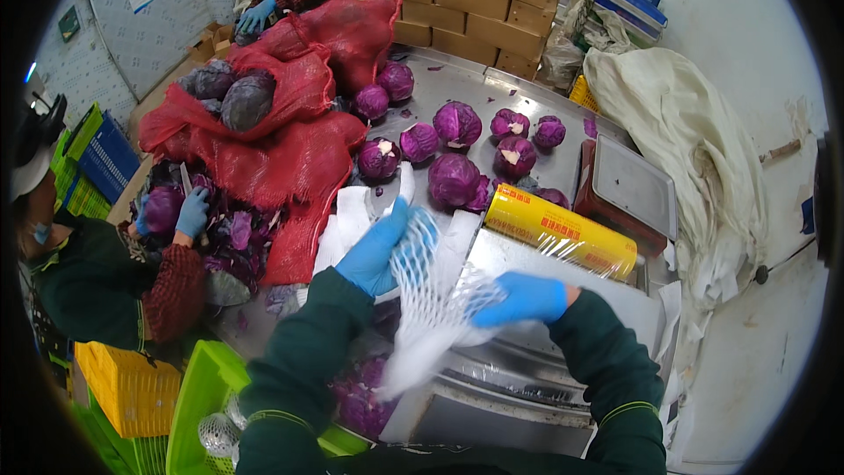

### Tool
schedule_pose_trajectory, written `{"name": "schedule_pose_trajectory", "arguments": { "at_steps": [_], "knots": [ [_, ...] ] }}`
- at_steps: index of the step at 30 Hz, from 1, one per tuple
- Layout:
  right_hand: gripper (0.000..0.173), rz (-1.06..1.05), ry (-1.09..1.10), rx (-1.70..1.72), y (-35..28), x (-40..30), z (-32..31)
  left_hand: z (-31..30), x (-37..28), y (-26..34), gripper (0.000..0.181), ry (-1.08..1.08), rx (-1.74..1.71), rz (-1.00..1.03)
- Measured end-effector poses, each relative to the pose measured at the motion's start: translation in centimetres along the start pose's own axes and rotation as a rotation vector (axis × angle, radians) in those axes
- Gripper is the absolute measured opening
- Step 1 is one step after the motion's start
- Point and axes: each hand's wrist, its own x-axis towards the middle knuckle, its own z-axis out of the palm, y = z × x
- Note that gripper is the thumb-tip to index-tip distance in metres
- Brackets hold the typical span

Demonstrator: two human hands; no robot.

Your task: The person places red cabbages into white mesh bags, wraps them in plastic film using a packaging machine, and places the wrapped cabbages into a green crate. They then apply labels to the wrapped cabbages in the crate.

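Note:
A white foam net sleeve (428, 307) is stretched between my blue-gloved hands, its lower end blurred. My left hand (372, 254) holds the upper part, with its fingertips behind or inside the mesh; I cannot tell which. On the other side, my right hand (524, 300) grips the netting above the metal wrapping machine (560, 336). More white foam nets (343, 227) lie flat beyond my left hand. Several trimmed red cabbages (453, 179) sit on the steel table (455, 76) ahead. Below my left forearm, another red cabbage (362, 399) is partly hidden.
A yellow cling film roll (560, 231) lies behind the machine, near a weighing scale (633, 178). Red mesh sacks (283, 152) cover the table's left. One co-worker's gloved hand (192, 212) steadies a cabbage; another person stands behind. A green crate (181, 422) holds net-covered items.

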Motion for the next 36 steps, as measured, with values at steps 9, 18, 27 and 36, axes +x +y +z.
{"name": "schedule_pose_trajectory", "arguments": {
  "at_steps": [9, 18, 27, 36],
  "knots": [
    [0.036, 0.121, 0.812, -0.092, 8.4, 11.0, -21.4, -12.6, 17.0, 5.3, 0.046, 0.671, 0.976, 0.393],
    [0.071, 0.483, 0.81, -0.619, 19.9, 21.0, -26.1, -18.7, 23.4, 0.0, 0.051, 0.73, 0.503, 0.185],
    [0.032, -0.328, 1.119, -0.083, 5.2, 6.7, -16.6, -4.4, 19.5, -0.7, 0.043, 0.094, 0.132, 0.206],
    [0.014, -0.057, 0.696, 0.09, 6.8, -10.5, -10.4, 4.5, 13.7, -15.8, 0.029, -0.014, 0.425, -0.232]
  ]
}}
